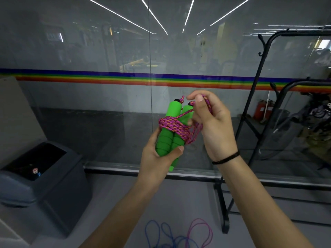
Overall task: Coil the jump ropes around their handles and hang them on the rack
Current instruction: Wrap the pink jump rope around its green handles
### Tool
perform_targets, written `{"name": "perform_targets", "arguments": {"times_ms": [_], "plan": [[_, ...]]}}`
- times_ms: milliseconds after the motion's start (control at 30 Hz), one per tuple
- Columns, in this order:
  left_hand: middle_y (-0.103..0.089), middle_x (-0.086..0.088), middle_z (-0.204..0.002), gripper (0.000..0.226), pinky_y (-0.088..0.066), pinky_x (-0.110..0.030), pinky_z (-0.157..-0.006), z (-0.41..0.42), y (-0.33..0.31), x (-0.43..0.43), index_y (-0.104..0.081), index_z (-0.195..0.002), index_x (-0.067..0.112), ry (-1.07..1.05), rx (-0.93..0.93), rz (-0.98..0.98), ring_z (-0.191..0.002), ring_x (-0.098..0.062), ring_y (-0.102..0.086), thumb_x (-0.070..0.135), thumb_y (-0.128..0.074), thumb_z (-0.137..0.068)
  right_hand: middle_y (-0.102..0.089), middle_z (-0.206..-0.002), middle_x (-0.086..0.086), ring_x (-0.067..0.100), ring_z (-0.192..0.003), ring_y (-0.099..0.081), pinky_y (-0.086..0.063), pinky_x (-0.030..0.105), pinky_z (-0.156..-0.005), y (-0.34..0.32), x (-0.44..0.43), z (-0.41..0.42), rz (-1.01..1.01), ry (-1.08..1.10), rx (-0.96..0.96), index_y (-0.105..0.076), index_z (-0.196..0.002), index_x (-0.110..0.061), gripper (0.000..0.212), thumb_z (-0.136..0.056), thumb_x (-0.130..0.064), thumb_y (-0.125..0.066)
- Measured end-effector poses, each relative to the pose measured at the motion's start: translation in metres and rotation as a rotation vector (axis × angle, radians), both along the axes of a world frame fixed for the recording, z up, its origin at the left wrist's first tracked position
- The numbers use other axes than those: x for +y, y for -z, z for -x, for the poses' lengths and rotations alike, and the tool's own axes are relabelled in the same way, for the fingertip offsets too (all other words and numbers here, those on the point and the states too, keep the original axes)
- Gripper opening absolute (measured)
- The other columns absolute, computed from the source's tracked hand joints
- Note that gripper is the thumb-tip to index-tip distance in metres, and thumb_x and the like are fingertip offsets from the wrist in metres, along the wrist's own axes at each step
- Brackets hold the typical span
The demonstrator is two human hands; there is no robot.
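Left hand (157, 154) grips 2 green handles (170, 133); right hand (211, 122) pinches the pink rope (172, 126) wound around them.

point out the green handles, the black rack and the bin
green handles (164, 141), head view, ribbed lower grip
black rack (224, 218), head view, floor bar
bin (66, 194), head view, front wall

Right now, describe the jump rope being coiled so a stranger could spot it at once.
In front of the rainbow-striped glass wall, left of the black rack, the left hand grips two green foam handles. The right hand pinches the braided purple-and-orange rope wound round them. Unlike it, the blue rope and pink rope lie loose on the floor.
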State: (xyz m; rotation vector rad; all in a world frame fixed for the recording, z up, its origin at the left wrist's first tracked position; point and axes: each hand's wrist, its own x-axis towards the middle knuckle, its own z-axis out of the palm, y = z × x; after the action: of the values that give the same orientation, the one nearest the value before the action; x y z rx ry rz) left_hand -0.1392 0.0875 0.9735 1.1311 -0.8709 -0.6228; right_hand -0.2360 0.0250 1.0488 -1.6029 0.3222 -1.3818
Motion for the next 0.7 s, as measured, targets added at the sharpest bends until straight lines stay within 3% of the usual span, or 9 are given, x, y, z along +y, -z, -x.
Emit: {"name": "perform_targets", "arguments": {"times_ms": [100,233,367,500,700], "plan": [[-0.071,-0.007,-0.106,0.058,-0.056,-0.032,-0.083,0.003,0.002,-0.001,-0.056,-0.121,0.024,-0.007,-0.003,0.016,-0.094,-0.021,-0.068,-0.003,-0.073,-0.073,-0.054,-0.063,-0.024,-0.006,-0.063,-0.05,-0.035,0.016,-0.066,0.003,0.0,-0.001,0.105,0.113,0.194,-0.065,-0.101,-0.009,0.035,-0.097,-0.021,-0.033],[-0.068,-0.003,-0.112,0.064,-0.054,-0.025,-0.084,0.005,0.002,-0.001,-0.051,-0.126,0.027,-0.032,-0.001,0.046,-0.098,-0.013,-0.067,0.003,-0.073,-0.07,-0.058,-0.095,0.0,0.007,-0.086,-0.055,-0.04,0.011,-0.076,0.005,0.002,0.001,0.304,0.247,0.446,-0.063,-0.114,-0.015,0.032,-0.092,-0.015,-0.039],[-0.066,-0.001,-0.116,0.069,-0.052,-0.035,-0.093,0.006,-0.001,0.001,-0.045,-0.134,0.023,-0.036,-0.048,0.056,-0.104,-0.014,-0.065,0.002,-0.072,-0.074,-0.05,-0.083,-0.005,0.003,-0.075,-0.05,-0.036,0.004,-0.068,0.003,0.01,0.004,0.365,0.333,0.486,-0.064,-0.111,-0.014,0.027,-0.094,-0.013,-0.044],[-0.065,0.001,-0.119,0.069,-0.051,-0.034,-0.096,0.009,-0.004,0.004,-0.04,-0.137,0.023,-0.029,-0.083,0.071,-0.108,-0.01,-0.063,-0.002,-0.067,-0.079,-0.042,-0.09,-0.004,-0.003,-0.075,-0.045,-0.035,-0.001,-0.067,0.002,0.013,0.004,0.355,0.337,0.59,-0.058,-0.116,-0.017,0.037,-0.083,-0.033,-0.063],[-0.065,0.008,-0.115,0.072,-0.052,-0.026,-0.089,0.008,-0.007,0.007,-0.038,-0.139,0.024,-0.086,-0.128,0.075,-0.103,-0.005,-0.064,-0.002,-0.067,-0.079,-0.047,-0.089,-0.005,0.005,-0.075,-0.048,-0.036,0.0,-0.072,0.002,0.015,0.005,0.474,0.404,0.547,-0.064,-0.114,-0.009,0.026,-0.092,-0.014,-0.052]]}}
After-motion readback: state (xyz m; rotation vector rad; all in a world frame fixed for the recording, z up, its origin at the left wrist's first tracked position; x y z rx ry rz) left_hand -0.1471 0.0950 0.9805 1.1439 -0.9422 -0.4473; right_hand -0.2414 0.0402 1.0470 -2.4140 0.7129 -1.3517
